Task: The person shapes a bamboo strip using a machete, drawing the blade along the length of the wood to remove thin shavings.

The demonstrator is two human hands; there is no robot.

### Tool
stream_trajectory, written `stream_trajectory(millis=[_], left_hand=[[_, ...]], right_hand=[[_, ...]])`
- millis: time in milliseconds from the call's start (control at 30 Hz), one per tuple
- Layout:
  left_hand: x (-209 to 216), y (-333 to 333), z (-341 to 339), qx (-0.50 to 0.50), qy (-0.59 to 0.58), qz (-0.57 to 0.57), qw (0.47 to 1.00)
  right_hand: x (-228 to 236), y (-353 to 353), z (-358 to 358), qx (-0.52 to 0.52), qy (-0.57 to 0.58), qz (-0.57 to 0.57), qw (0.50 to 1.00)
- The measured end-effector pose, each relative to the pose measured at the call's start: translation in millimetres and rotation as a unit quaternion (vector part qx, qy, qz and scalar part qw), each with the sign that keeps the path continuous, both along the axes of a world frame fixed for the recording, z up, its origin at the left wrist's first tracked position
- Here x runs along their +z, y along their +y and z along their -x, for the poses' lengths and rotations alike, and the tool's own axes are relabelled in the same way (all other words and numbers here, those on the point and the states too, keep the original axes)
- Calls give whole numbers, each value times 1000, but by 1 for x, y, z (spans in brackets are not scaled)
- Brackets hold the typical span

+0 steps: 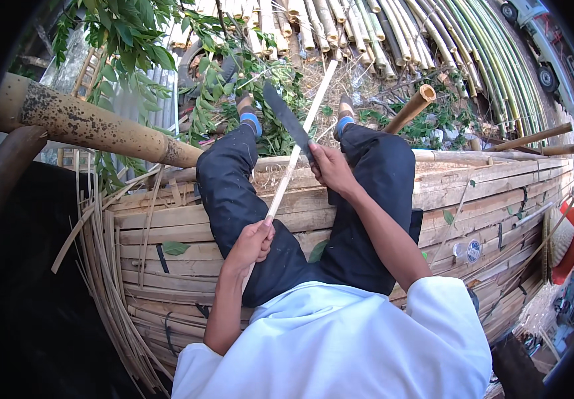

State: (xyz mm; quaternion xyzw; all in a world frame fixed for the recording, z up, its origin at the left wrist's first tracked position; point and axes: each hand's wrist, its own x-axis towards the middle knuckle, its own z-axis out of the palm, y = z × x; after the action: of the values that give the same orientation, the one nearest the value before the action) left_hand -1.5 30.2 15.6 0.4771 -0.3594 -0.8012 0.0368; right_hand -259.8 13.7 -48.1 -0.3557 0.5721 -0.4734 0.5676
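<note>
A long pale bamboo strip (284, 181) slants from my lap up and away to the right, between my knees. Near its lower end, my left hand (254, 243) is closed around it over my left thigh. My right hand (331, 169) grips the handle of a machete (285, 118), at the inner side of my right thigh. Its dark, broad blade points up and to the left and crosses the strip. Whether the edge touches the strip, I cannot tell. My right fingers hide most of the handle.
I sit on a slatted bamboo platform (160, 234). A thick bamboo pole (101, 123) reaches in from the left, and a shorter bamboo post (409, 108) juts up beyond my right knee. Thin strips (111, 312) hang at the left. Bamboo poles (460, 50) lie stacked ahead, near leafy branches (127, 30).
</note>
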Motion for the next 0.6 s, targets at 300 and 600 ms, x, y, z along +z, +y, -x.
stream_trajectory(millis=[300,600], left_hand=[[1,-5,6,-8,9,-12,1000],[4,20,22,-102,-224,447,860]], right_hand=[[7,-3,8,-151,-55,-42,986],[14,0,20,-144,26,-52,988]])
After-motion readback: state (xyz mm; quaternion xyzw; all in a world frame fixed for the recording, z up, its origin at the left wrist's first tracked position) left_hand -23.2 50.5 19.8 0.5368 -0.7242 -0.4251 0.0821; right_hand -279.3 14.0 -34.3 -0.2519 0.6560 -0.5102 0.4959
